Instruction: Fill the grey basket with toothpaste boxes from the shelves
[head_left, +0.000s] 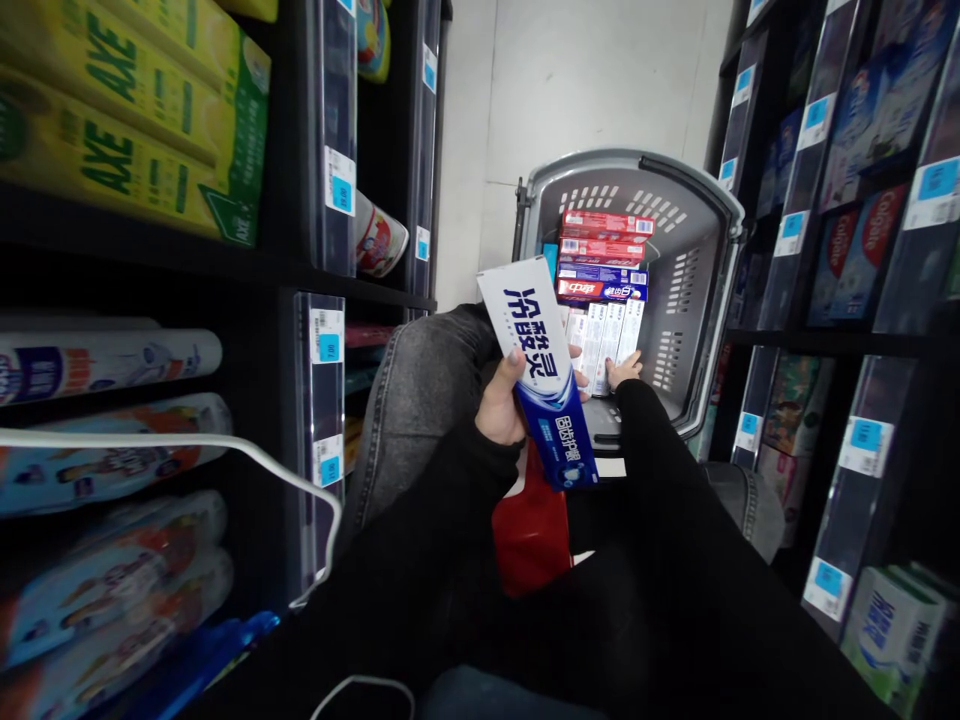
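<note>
My left hand (pixel 504 400) is closed around a long white-and-blue toothpaste box (pixel 534 350), tilted in front of the basket's near left side. Down inside the grey shopping basket (pixel 694 210), my right hand (pixel 624 371) has its thumb and fingers around the end of a white toothpaste box (pixel 631 330). That box stands at the right of a row of similar white boxes (pixel 596 335). Beyond the row lie a dark blue toothpaste box (pixel 634 292) and red boxes (pixel 607 222). The held box covers part of the basket's left side.
Shelves on the left hold yellow AXE packs (pixel 112 140) and wrapped rolls (pixel 112 360). A white cable (pixel 285 480) hangs before them. Right-hand shelves carry Colgate boxes (pixel 877 235) and price tags. A red object (pixel 531 540) lies between my legs, and pale floor (pixel 592 80) extends past the basket.
</note>
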